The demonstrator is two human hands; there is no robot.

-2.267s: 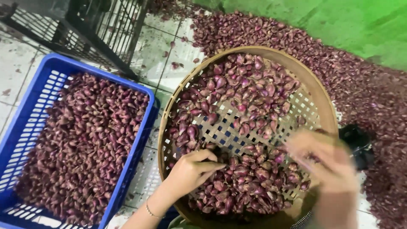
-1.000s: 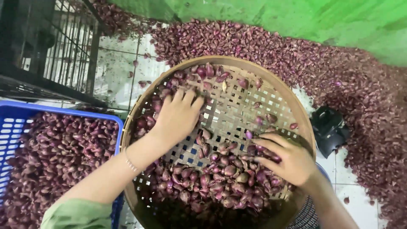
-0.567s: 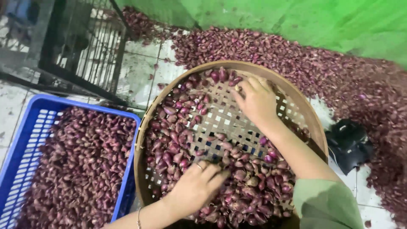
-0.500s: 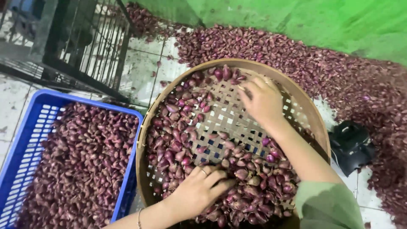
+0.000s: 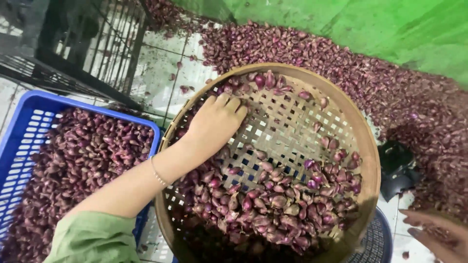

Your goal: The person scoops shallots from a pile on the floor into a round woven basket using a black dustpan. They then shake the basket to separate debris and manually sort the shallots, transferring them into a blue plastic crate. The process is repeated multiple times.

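Observation:
A round woven bamboo sieve tray (image 5: 366, 146) holds purple shallots (image 5: 273, 199), heaped mostly in its near half. The open lattice shows bare across the far right part. My left hand (image 5: 214, 122) reaches in from the lower left. It lies palm down with the fingers together on the shallots at the tray's far left rim, and grips nothing. A thin bracelet circles that wrist, and a green sleeve covers the upper arm. My right hand (image 5: 434, 234) is blurred at the bottom right corner, outside the tray, with its fingers stretched out.
A blue plastic crate (image 5: 29, 104) full of shallots stands at the left, touching the tray. A black wire cage (image 5: 97, 44) is behind it. Loose shallots (image 5: 390, 87) spread over the tiled floor along a green tarp (image 5: 390, 24). A black object (image 5: 397, 168) lies right of the tray. A blue basket (image 5: 380, 238) sits under it.
My left hand has moved from the near side of the tray to the far left rim. My right hand has left the far side and pulled out to the lower right.

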